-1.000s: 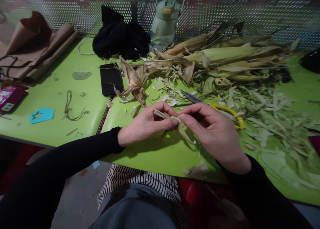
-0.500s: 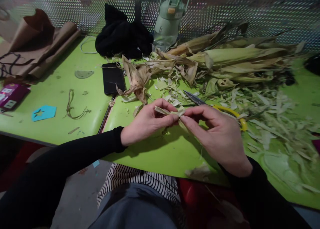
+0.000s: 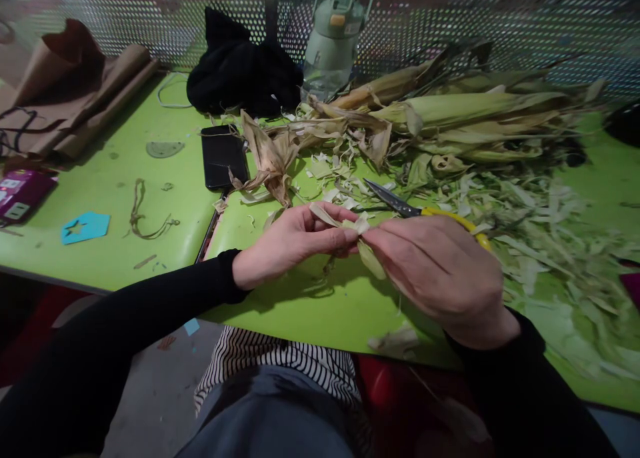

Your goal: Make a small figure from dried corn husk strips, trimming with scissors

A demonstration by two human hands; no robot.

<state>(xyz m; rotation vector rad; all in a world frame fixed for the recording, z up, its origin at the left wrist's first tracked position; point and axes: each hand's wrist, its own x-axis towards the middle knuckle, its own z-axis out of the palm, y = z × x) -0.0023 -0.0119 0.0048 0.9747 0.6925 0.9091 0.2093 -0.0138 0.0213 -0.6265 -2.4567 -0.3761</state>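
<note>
Between my hands, above the green table [image 3: 300,305], is a pale corn husk strip [image 3: 361,225] that looks folded or knotted. My left hand [image 3: 305,235] pinches it between thumb and fingers, and one end sticks up past the forefinger. My right hand [image 3: 440,271] grips the same piece from the other side, its fingertips partly hidden behind its back. A wider greenish end [image 3: 371,261] hangs below the pinch. Just beyond my right hand lie scissors [image 3: 400,201] with dark blades and yellow handles, the handles partly covered by the hand.
Corn husks [image 3: 470,111] are heaped at the back, with husk scraps [image 3: 570,245] spread on the right. A phone [image 3: 223,158], a black cloth [image 3: 245,71] and a bottle [image 3: 330,51] stand or lie behind. Brown paper [image 3: 80,91] and a blue tag [image 3: 86,227] are left.
My right hand has rolled over so its back faces up, and its fingers have closed up. More of the hanging husk end shows. My left hand keeps its pinch.
</note>
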